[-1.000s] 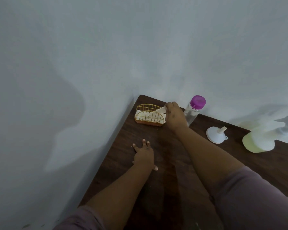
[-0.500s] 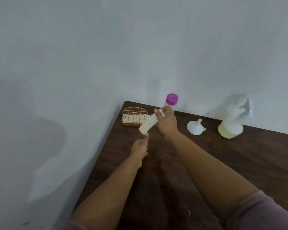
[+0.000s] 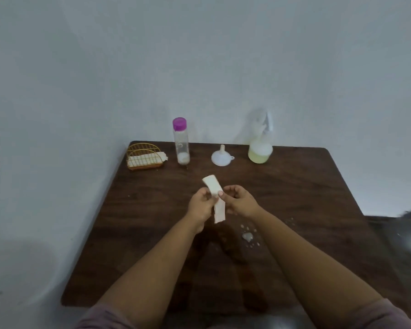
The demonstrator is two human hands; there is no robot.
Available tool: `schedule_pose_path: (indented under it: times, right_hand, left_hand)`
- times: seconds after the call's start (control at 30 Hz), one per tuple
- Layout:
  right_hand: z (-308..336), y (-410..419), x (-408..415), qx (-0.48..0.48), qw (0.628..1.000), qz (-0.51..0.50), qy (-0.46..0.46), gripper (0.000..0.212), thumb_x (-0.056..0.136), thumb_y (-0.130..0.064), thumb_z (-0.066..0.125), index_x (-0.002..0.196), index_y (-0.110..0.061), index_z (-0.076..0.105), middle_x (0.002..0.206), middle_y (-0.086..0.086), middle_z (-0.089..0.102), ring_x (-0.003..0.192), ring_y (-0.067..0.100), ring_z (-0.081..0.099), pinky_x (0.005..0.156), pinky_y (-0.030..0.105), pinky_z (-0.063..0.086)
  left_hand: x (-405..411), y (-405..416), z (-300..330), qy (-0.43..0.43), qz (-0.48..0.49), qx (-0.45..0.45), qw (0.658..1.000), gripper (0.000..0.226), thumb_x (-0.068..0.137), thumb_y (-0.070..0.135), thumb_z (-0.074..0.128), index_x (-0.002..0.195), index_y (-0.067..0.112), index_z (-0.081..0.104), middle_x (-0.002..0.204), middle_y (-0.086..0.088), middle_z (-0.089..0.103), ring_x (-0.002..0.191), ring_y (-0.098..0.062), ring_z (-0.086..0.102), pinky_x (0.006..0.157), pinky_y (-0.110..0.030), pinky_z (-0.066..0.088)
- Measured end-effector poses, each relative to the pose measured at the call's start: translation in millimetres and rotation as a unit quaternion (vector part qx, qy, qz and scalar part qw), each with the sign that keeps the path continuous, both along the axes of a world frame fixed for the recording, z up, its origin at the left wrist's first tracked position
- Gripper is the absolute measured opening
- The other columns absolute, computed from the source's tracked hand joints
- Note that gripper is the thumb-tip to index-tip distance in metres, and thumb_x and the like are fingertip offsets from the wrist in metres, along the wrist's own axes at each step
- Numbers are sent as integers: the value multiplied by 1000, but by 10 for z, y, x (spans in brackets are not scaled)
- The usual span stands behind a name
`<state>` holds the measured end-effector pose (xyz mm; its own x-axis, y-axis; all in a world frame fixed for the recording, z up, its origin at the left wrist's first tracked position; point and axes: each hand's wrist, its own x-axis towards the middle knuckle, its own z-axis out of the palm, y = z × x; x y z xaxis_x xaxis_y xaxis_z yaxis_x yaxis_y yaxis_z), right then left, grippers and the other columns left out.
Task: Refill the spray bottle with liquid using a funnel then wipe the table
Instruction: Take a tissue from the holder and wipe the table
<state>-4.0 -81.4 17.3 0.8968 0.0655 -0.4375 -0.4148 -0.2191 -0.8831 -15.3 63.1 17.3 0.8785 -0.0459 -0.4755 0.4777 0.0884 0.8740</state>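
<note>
While the wire napkin holder [image 3: 144, 156] sat at the desk's [image 3: 306, 200] far left corner, a purple-capped bottle [image 3: 181, 141] stood just beside it along the far edge, followed by the upturned white funnel [image 3: 221, 156] and the spray bottle [image 3: 260, 143] holding pale yellow liquid. Over the middle of the desk, my left hand [image 3: 199, 205] and right hand [image 3: 239, 201] both pinched a folded white napkin [image 3: 215, 195], fingers curled round it. Spilled droplets [image 3: 248, 236] lay on the wood near my right forearm.
</note>
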Motion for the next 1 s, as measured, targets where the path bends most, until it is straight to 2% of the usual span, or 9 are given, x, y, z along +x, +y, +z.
schedule_pose_path:
  times: [0.07,0.23,0.37,0.53,0.67,0.73,0.8,0.83,1.0]
  right_hand:
    - [29,-228,-253,76,997,3,19,34,90,-25,64,118,-8,56,105,8,68,94,21,68,77,34,58]
    - [-83,-790,-745,113,990,-76,47,13,91,2,57,100,-7,60,99,16,68,88,26,68,70,37,58]
    - [-200,-1272,-911,-5,975,-218,28,26,86,11,51,80,-8,67,90,18,67,59,17,60,48,24,48]
    - [-210,-1762,-934,-229,940,-248,-53,19,85,-21,62,87,-7,75,89,13,70,81,26,63,61,22,40]
    - [-325,-1844,-760,-299,913,-218,-169,38,83,-3,63,120,-9,56,97,3,60,88,17,54,78,22,39]
    - [-386,-1872,-586,-314,908,-215,-175,28,85,-3,60,112,-8,57,94,4,60,88,20,55,75,27,42]
    - [-487,-1886,-399,-384,891,-172,-169,6,85,-4,54,83,-9,58,84,9,60,85,31,56,65,31,40]
    - [-536,-1891,-340,-431,877,-140,-157,11,85,-3,51,77,-9,55,82,11,59,85,34,54,63,32,37]
    - [-804,-1688,-275,-511,855,-20,-79,24,93,-3,38,106,-2,58,114,18,50,105,36,45,83,42,41]
  left_hand:
    - [-190,-248,-15,-29,-73,48,996,12,96,12,59,106,6,61,104,-12,69,92,-20,68,77,-35,56]
    - [-570,-740,-147,-30,-63,111,991,6,92,11,64,93,12,58,94,-9,63,81,-18,61,71,-35,56]
    - [-777,-874,-279,37,-50,52,997,9,95,14,62,102,15,57,101,-5,62,82,-14,63,60,-26,57]
    - [-925,-699,-581,3,-29,183,983,4,93,20,64,93,20,61,103,0,63,95,-17,63,75,-32,57]
    - [-865,-503,-742,-61,-34,289,955,7,88,22,69,86,25,63,103,0,63,93,-17,63,89,-38,54]
    - [-803,-449,-770,-81,-38,316,944,5,88,19,69,90,19,65,104,0,61,91,-16,63,86,-30,50]
    - [-745,-402,-815,-97,-49,336,936,6,89,19,69,93,17,65,105,0,58,86,-12,61,82,-27,48]
    - [-740,-379,-829,-107,-57,344,931,6,89,18,69,93,17,64,104,1,57,83,-10,60,82,-27,49]
    - [-657,-226,-919,-140,-75,389,907,12,89,16,69,89,24,60,107,4,52,89,-11,60,81,-25,47]
